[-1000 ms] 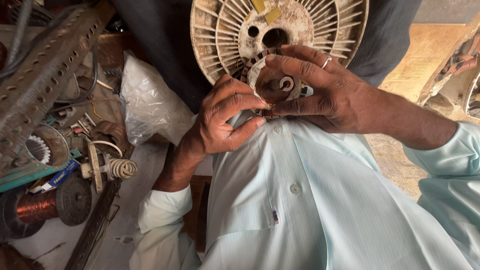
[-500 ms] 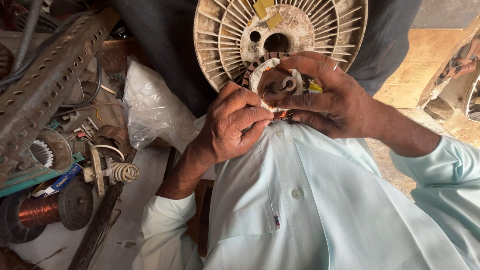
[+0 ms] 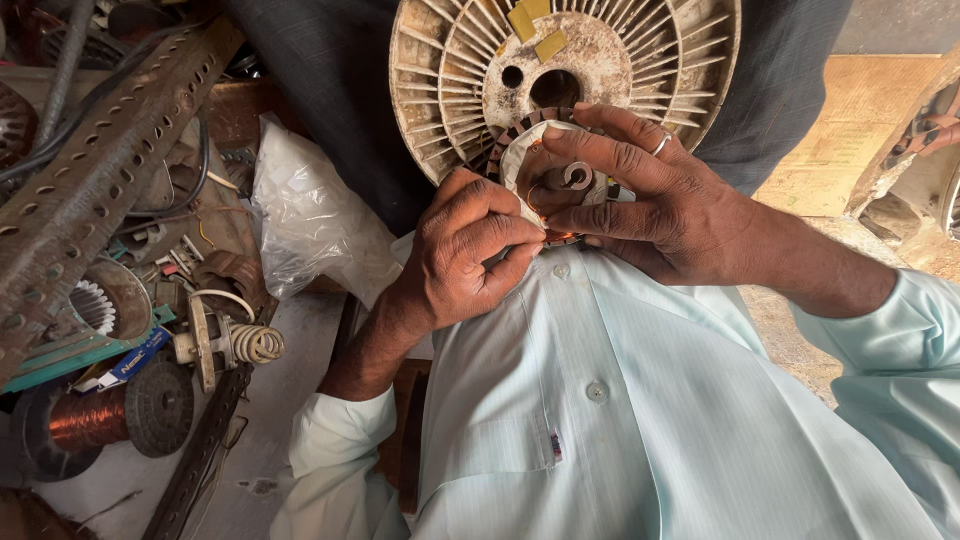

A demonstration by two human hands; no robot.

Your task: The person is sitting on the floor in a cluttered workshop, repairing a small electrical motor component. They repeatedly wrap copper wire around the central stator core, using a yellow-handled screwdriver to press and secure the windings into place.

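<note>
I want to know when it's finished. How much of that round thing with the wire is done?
Hard to say exactly. Some copper wire already sits on the small round part held against the big ribbed disc. Right now the left hand pinches at its edge while the right hand steadies it. Most of the part is hidden by fingers, so what's left can't be seen. A copper spool lies nearby.

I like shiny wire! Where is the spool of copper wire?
The copper spool lies at the lower left of the head view, among the clutter beside a black disc, well away from the left hand.
</note>
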